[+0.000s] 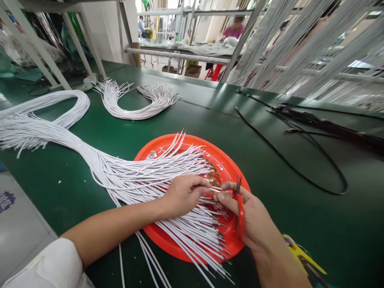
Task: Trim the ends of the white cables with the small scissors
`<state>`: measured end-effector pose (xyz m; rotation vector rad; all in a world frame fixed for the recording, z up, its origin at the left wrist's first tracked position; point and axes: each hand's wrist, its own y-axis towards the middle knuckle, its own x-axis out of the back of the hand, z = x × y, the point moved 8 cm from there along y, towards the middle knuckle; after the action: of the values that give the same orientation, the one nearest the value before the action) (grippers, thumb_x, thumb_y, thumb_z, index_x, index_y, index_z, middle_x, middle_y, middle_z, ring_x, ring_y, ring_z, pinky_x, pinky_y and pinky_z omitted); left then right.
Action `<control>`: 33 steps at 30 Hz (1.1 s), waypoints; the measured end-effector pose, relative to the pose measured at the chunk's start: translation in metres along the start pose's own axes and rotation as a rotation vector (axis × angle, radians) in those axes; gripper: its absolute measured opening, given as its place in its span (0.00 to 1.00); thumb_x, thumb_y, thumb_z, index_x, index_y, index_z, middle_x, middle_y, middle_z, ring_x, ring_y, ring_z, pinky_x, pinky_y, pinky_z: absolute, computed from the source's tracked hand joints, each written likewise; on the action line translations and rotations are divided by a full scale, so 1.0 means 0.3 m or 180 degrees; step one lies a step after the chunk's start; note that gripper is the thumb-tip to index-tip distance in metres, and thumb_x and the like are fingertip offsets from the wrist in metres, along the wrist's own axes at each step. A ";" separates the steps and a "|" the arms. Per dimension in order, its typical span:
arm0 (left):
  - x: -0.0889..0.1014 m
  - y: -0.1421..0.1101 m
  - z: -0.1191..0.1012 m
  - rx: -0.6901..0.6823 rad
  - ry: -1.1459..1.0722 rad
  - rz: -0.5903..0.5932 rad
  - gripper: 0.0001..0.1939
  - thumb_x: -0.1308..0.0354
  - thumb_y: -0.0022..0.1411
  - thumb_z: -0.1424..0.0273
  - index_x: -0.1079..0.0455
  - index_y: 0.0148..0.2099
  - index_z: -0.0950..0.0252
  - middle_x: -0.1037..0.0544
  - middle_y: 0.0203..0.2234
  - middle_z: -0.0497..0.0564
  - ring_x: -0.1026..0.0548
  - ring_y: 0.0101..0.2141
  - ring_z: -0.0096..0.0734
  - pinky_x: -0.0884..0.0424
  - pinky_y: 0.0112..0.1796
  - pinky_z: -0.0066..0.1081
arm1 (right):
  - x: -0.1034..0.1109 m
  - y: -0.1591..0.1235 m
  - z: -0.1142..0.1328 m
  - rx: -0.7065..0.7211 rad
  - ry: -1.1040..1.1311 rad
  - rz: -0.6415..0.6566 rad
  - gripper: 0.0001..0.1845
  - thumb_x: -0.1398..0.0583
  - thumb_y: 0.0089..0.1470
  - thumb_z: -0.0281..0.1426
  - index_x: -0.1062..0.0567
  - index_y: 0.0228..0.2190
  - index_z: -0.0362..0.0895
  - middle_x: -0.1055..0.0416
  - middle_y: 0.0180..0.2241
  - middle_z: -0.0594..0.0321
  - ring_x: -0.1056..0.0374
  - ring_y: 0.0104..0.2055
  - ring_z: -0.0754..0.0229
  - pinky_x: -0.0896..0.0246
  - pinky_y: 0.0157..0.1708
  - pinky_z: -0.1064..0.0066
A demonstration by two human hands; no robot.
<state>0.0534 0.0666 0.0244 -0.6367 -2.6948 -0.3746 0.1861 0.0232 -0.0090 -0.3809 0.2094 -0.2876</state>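
Note:
A thick bundle of white cables (111, 172) fans out across an orange-red oval tray (231, 164), tips pointing right. My left hand (183, 196) reaches over the bundle and pinches one white cable close to its end. Facing it, my right hand (255, 214) has thumb and forefinger closed at that cable's tip. A pair of scissors (241, 218) with red handles is held in the same right hand, blades pointing up. The tip between the two hands is partly hidden by fingers.
Another curved bundle of white cables (135, 112) lies farther back on the green table (204, 120). Black cables (324, 160) spread to the right, and a yellow-handled tool (309, 254) lies near my right forearm. White strands (270, 44) hang from a rack; a person (235, 30) is behind.

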 end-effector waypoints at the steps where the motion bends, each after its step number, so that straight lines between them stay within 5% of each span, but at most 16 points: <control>1: 0.004 0.000 0.009 0.0110 -0.0083 -0.0064 0.07 0.47 0.57 0.74 0.27 0.35 0.65 0.23 0.29 0.48 0.27 0.30 0.25 0.33 0.33 0.24 | 0.008 -0.002 0.012 0.0161 0.0010 -0.0151 0.23 0.30 0.29 0.34 0.34 0.29 0.44 0.30 0.19 0.67 0.36 0.20 0.66 0.41 0.20 0.76; 6: 0.006 0.000 0.015 0.0229 -0.0212 -0.0150 0.09 0.47 0.57 0.70 0.26 0.36 0.65 0.22 0.30 0.49 0.27 0.31 0.26 0.33 0.33 0.24 | 0.008 -0.031 0.071 0.0979 -0.0360 -0.0512 0.20 0.33 0.35 0.35 0.33 0.31 0.45 0.25 0.31 0.60 0.29 0.33 0.58 0.34 0.33 0.67; 12: 0.018 -0.002 -0.006 0.0041 0.0062 -0.0222 0.08 0.47 0.55 0.72 0.26 0.34 0.65 0.23 0.27 0.49 0.28 0.28 0.26 0.33 0.31 0.25 | 0.010 -0.072 0.098 0.1511 -0.1457 -0.1160 0.15 0.35 0.39 0.37 0.30 0.29 0.44 0.28 0.26 0.61 0.32 0.27 0.60 0.37 0.29 0.69; 17: 0.024 -0.006 -0.026 -0.0219 0.0187 -0.0337 0.08 0.47 0.56 0.71 0.27 0.33 0.65 0.23 0.26 0.49 0.28 0.27 0.25 0.33 0.30 0.24 | 0.007 -0.090 0.087 0.1579 -0.1312 -0.1367 0.15 0.35 0.39 0.38 0.31 0.27 0.43 0.29 0.26 0.61 0.32 0.27 0.60 0.36 0.29 0.70; 23: 0.034 -0.012 -0.036 -0.0304 0.0220 -0.0510 0.08 0.47 0.56 0.72 0.26 0.33 0.67 0.23 0.25 0.50 0.28 0.26 0.25 0.33 0.30 0.24 | 0.003 -0.100 0.087 0.1635 -0.1408 -0.1456 0.12 0.36 0.41 0.36 0.31 0.27 0.44 0.28 0.27 0.62 0.32 0.29 0.61 0.36 0.31 0.70; 29: 0.018 -0.005 -0.008 -0.0059 0.0088 -0.0303 0.07 0.47 0.55 0.72 0.27 0.33 0.66 0.23 0.27 0.49 0.27 0.29 0.26 0.33 0.31 0.25 | -0.013 -0.077 0.091 0.1758 -0.0674 -0.0872 0.16 0.35 0.41 0.33 0.33 0.33 0.44 0.26 0.32 0.59 0.29 0.33 0.60 0.34 0.33 0.68; 33: 0.015 0.000 0.008 0.0161 -0.0103 -0.0225 0.07 0.47 0.55 0.73 0.27 0.33 0.65 0.22 0.28 0.47 0.27 0.29 0.25 0.32 0.32 0.25 | -0.010 -0.071 0.084 0.1693 -0.0699 -0.0886 0.16 0.34 0.39 0.33 0.32 0.31 0.44 0.27 0.28 0.61 0.29 0.30 0.60 0.34 0.32 0.68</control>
<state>0.0490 0.0690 0.0240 -0.5390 -2.7538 -0.3157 0.1845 0.0136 0.0227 0.0898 -0.1400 -0.5556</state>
